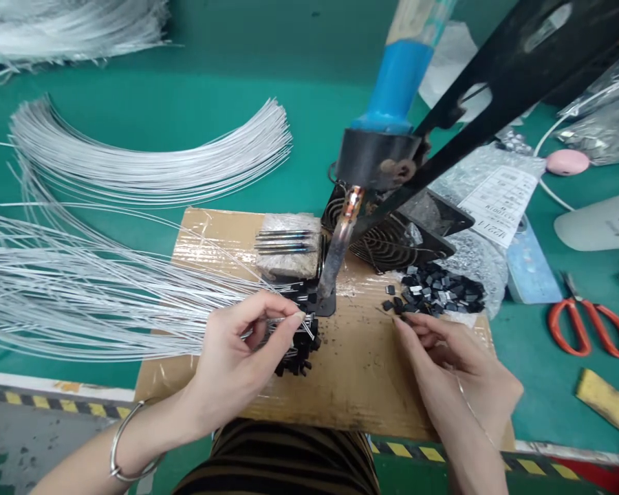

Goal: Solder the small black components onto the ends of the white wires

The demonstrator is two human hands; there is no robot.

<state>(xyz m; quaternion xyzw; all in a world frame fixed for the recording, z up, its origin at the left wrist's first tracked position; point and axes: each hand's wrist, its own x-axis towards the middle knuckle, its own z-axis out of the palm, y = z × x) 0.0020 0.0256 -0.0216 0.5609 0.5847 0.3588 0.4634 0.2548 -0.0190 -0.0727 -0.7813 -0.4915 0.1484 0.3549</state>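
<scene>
My left hand (247, 350) is closed, thumb and forefinger pinching the ends of thin white wires (186, 289) below the soldering iron's tip (330, 268). Just under those fingertips, a cluster of wire ends with black pieces (299, 357) lies on the cardboard (366, 378). Over on the right, my right hand (459, 371) has its fingers pressed together beside a pile of small black square pieces (443, 289). Whatever is in that pinch, if anything, is too small to make out.
The blue-handled iron (399, 75) hangs from a black metal arm (495, 103). Behind its tip stand a small black fan (386, 240) and a whitish block (289, 254) with several thin rods. Red-handled scissors (593, 323) lie right; a curved wire bundle (155, 165) lies left.
</scene>
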